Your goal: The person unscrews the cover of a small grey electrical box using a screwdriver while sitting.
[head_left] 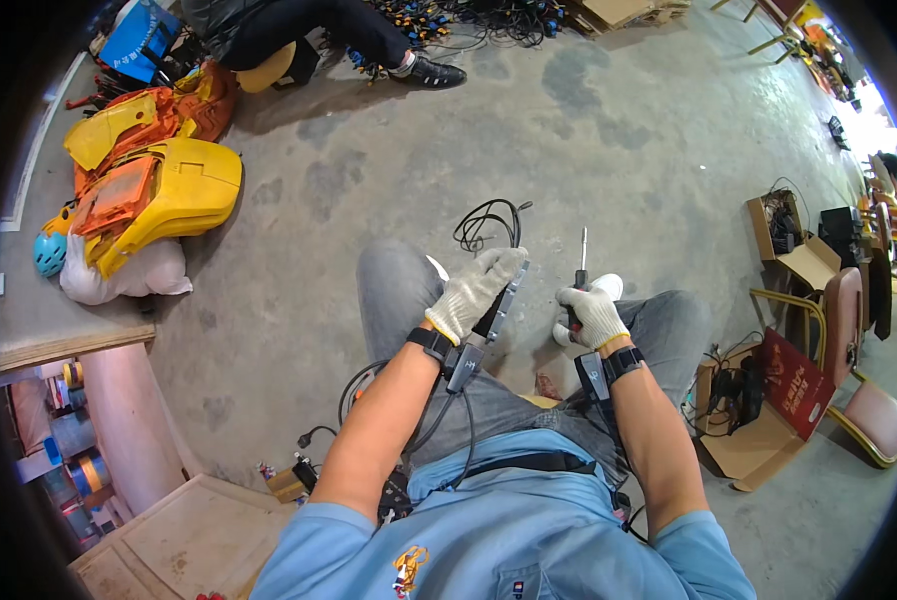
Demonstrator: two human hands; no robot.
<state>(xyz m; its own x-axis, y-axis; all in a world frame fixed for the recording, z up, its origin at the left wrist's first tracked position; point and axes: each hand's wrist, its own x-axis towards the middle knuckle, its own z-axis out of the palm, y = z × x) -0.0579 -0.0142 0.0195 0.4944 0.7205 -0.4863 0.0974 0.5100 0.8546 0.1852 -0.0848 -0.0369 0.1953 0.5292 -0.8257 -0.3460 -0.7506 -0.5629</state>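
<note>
My left hand [474,297], in a pale knit glove, grips a long dark device [509,297] with a grey metal edge, held at an angle between my knees. A loop of black cable [489,218] rises above that hand. My right hand [594,317], also gloved, is closed round a screwdriver [582,262], its shaft pointing away from me. The two hands are apart. Grey modules on black straps sit at both wrists, with cables hanging near my left forearm.
Yellow and orange plastic shells [174,205] lie at upper left, above a wooden-edged opening [69,355]. A seated person's leg [369,45] and cable heaps [499,20] are at the top. Open cardboard boxes [744,450] and chairs [844,320] stand at right on the concrete floor [309,180].
</note>
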